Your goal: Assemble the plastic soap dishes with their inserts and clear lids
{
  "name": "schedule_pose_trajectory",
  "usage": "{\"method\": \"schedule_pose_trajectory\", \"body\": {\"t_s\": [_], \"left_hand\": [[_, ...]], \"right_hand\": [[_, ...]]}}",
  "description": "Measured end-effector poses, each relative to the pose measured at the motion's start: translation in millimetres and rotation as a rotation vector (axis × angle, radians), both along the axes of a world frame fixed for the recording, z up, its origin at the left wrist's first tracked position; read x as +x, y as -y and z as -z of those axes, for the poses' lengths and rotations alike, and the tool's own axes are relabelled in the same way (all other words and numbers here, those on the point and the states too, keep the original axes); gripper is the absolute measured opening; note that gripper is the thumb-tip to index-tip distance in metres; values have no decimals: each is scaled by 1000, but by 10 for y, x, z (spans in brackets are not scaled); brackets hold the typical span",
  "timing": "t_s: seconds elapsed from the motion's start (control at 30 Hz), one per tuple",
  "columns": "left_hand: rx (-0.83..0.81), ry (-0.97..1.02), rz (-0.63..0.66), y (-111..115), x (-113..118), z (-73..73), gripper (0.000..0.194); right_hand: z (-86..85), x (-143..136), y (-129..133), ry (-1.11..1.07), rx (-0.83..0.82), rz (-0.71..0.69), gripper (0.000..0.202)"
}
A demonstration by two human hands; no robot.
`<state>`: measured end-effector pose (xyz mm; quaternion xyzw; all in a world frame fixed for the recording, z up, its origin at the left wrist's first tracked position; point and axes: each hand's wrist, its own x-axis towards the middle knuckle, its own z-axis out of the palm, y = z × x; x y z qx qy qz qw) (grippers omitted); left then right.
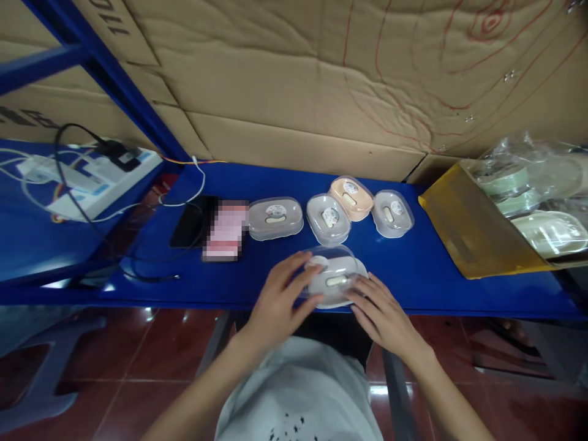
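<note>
At the table's front edge lies an oval grey soap box with a pale strip in its middle. Its clear lid, with a round sticker, sits over it, shifted to the left and back. My left hand grips the lid's left side between thumb and fingers. From the right, my right hand holds the box's right edge with bent fingers. Motion blurs the fingertips a little. Behind my hands stand more lidded soap boxes: a grey one, another grey one, a peach one and a grey one.
A carton of bagged pale green parts stands on the right of the blue table. On the left lie a black phone, a pixelated pink item, cables and a power strip. Cardboard walls the back.
</note>
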<state>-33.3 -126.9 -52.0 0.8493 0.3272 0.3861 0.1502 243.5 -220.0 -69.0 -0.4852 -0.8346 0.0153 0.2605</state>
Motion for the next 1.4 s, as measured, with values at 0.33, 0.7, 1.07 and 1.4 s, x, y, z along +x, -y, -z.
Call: {"method": "schedule_pose_trajectory", "body": {"t_s": [0.33, 0.7, 1.07, 1.4], "left_hand": [[196, -287, 133, 144, 271, 134, 49], [163, -257, 185, 107, 235, 193, 49], [127, -204, 155, 58, 223, 237, 64], [64, -235, -95, -2, -72, 157, 59]], "right_hand": [[129, 189, 69, -134, -89, 141, 69], [43, 120, -6, -40, 8, 79, 74], [6, 75, -109, -14, -16, 58, 67], [-25, 539, -21, 113, 104, 538, 50]]}}
